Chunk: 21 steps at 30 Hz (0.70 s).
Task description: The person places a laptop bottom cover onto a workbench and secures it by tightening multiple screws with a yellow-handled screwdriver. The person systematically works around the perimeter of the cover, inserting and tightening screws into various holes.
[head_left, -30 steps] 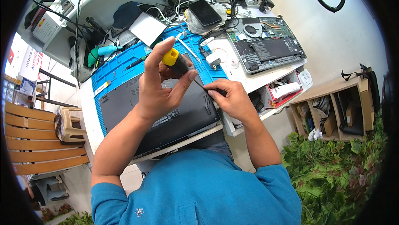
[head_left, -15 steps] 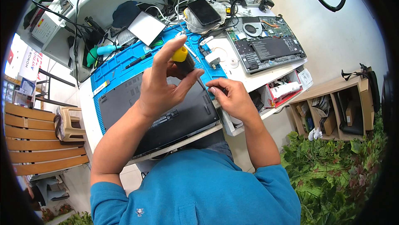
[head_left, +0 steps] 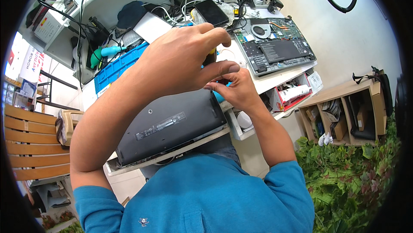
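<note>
One dark laptop (head_left: 195, 109), centre, underside up, long axis rising from lower left to right. Left hand (head_left: 186, 59), above centre, half-curled around one yellow-and-black screwdriver (head_left: 210, 57), mostly hidden, pointing direction unclear. Right hand (head_left: 239, 90), just right, fingers narrow; can't tell what it holds. Second laptop (head_left: 284, 50), upper right, internals exposed.

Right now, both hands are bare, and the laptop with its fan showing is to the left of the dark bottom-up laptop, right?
Not quite: the laptop with its fan showing is to the right of the dark bottom-up laptop, as the head view shows.
</note>
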### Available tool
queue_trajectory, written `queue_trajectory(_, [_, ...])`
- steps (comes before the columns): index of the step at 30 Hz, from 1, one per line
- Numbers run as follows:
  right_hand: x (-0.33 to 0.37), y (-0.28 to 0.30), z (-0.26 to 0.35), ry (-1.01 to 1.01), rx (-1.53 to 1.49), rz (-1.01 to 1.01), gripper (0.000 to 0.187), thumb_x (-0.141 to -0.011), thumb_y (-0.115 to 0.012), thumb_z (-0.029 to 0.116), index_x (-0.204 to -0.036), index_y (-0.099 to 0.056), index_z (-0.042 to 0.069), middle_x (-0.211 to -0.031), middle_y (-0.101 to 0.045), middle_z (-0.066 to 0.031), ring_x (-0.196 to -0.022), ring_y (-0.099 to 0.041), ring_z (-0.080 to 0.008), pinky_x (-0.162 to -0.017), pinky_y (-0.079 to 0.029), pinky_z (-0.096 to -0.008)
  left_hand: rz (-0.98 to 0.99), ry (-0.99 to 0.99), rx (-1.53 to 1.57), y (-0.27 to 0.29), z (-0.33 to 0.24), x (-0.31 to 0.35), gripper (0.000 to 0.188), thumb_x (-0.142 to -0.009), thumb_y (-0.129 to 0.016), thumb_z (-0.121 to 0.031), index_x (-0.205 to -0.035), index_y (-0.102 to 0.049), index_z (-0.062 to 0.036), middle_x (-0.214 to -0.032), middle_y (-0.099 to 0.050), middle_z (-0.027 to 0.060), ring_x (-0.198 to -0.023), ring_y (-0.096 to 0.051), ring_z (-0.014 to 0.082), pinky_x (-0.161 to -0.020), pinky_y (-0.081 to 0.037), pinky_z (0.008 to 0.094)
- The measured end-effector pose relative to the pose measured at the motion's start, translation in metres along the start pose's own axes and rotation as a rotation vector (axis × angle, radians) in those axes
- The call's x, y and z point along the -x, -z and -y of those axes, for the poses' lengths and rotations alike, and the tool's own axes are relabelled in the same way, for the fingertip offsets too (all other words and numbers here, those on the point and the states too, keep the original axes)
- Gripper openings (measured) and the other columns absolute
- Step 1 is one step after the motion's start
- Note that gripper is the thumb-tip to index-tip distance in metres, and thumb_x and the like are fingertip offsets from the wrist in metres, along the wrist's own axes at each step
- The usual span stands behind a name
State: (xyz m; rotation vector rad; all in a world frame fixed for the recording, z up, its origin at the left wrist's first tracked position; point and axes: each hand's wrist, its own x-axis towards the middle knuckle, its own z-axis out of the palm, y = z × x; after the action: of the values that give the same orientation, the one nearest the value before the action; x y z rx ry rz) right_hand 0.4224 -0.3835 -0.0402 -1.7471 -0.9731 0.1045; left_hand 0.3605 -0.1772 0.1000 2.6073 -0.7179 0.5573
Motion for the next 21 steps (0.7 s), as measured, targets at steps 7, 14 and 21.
queue_trajectory(7, [-0.002,-0.001,-0.001,-0.018,0.027,-0.020,0.026,-0.088,-0.097,0.019,-0.095,-0.081,0.001,-0.084,-0.075,-0.0060,-0.072,-0.069,-0.0135,-0.064,-0.055,-0.0314,0.093,-0.017,-0.095,0.002,-0.009,-0.011,0.025,-0.102,-0.079,-0.028,-0.116,-0.075,-0.0078,-0.103,-0.077,0.0146,-0.085,-0.079,0.0357,-0.073,-0.062,0.0453])
queue_trajectory(14, [-0.005,-0.002,0.001,-0.226,-0.101,0.055,0.028,-0.086,-0.099,0.020,-0.086,-0.079,0.000,-0.080,-0.075,-0.0072,-0.064,-0.069,-0.0124,-0.057,-0.054,-0.0300,0.130,-0.017,-0.136,-0.002,-0.010,-0.015,0.020,-0.102,-0.077,-0.025,-0.109,-0.075,-0.0061,-0.100,-0.077,0.0136,-0.086,-0.078,0.0363,-0.073,-0.062,0.0465])
queue_trajectory(21, [-0.008,0.006,-0.001,-0.248,-0.079,0.097,0.022,-0.090,-0.095,0.015,-0.089,-0.081,-0.002,-0.083,-0.075,-0.0071,-0.065,-0.070,-0.0108,-0.055,-0.054,-0.0268,0.180,-0.002,-0.132,0.000,-0.013,-0.018,0.016,-0.104,-0.073,-0.021,-0.105,-0.074,-0.0051,-0.095,-0.074,0.0134,-0.086,-0.076,0.0370,-0.073,-0.060,0.0478])
